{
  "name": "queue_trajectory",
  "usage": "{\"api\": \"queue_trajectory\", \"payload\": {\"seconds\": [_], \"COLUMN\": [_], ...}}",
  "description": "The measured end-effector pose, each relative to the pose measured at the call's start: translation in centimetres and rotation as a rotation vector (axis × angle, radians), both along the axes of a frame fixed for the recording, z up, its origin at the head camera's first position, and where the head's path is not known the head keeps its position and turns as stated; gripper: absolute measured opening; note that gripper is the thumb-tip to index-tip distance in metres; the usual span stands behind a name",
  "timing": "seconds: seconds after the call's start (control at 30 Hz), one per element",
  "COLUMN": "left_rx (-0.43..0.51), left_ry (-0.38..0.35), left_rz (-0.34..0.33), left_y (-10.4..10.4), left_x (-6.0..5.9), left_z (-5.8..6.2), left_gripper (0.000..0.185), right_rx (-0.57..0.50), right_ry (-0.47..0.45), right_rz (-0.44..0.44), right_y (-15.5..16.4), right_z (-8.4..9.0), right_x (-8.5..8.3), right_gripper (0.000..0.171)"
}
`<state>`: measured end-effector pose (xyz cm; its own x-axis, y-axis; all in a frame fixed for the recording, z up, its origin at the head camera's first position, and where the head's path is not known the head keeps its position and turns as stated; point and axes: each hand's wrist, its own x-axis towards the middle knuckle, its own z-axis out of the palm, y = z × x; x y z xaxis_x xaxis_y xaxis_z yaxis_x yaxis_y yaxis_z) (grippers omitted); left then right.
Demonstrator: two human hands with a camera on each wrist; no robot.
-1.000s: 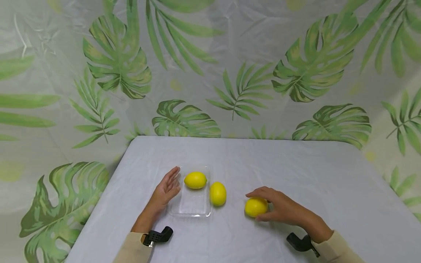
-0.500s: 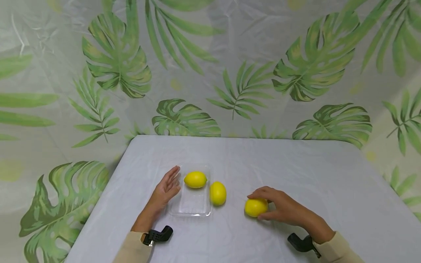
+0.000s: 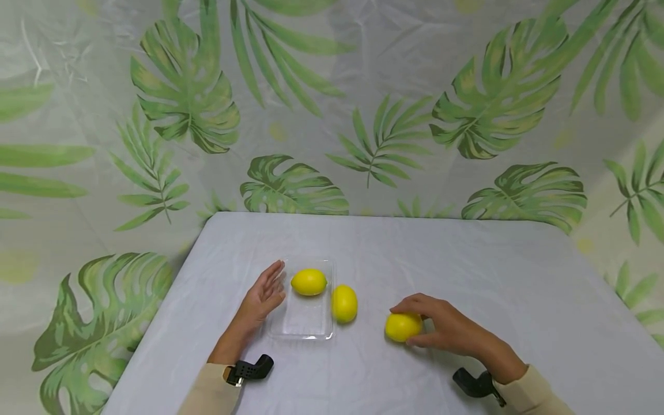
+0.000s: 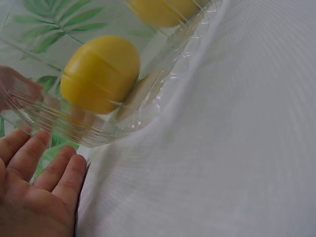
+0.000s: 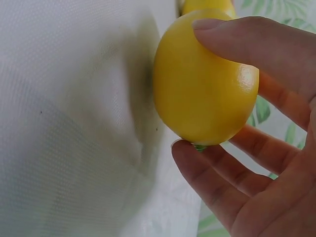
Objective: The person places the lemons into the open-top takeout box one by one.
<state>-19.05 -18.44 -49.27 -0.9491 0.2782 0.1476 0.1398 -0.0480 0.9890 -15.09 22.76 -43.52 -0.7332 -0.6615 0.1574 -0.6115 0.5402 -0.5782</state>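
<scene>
Over the last second the right hand (image 3: 446, 327) has tightened slightly around the lemon (image 3: 403, 327) nearest the right edge of the surface (image 3: 519, 276). Its fingertips (image 3: 397, 308) have drawn back a little toward the near edge, and the thumb (image 3: 422, 340) has pulled a touch toward the right edge, narrowing the gap between them, mostly during the first half-second.
</scene>
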Motion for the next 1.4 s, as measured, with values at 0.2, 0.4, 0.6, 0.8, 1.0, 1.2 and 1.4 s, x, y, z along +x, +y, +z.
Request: {"api": "queue_trajectory", "payload": {"seconds": [0.2,0.4,0.6,0.8,1.0,1.2,1.4], "left_rx": [-0.009,-0.022,-0.013,-0.005,0.003,-0.006,-0.018], "left_ry": [0.015,0.009,0.024,0.026,0.021,0.023,0.019], "left_rz": [-0.008,0.002,0.004,-0.008,-0.004,0.005,0.018], "left_y": [0.2,0.3,-0.1,-0.1,0.2,0.2,0.3], "left_x": [-0.3,-0.3,0.0,0.3,0.3,0.2,0.3], "left_z": [0.2,0.4,0.4,0.0,0.0,0.1,0.1], "left_gripper": [0.068,0.068,0.067,0.068,0.067,0.066,0.066], "right_rx": [-0.030,-0.064,-0.094,-0.105,-0.117,-0.170,-0.182], "right_ry": [0.014,0.027,0.002,-0.003,0.035,0.093,0.084], "right_rz": [-0.008,-0.020,-0.061,-0.055,-0.027,-0.011,-0.017], "right_y": [0.1,-0.2,-1.0,-1.8,-2.4,-3.1,-4.4], "right_z": [0.2,0.1,0.3,0.6,1.2,2.3,2.7], "right_x": [-0.2,-0.4,-0.3,0.0,-0.1,-0.6,-1.1], "right_gripper": [0.051,0.052,0.051,0.050,0.049,0.047,0.047]}}
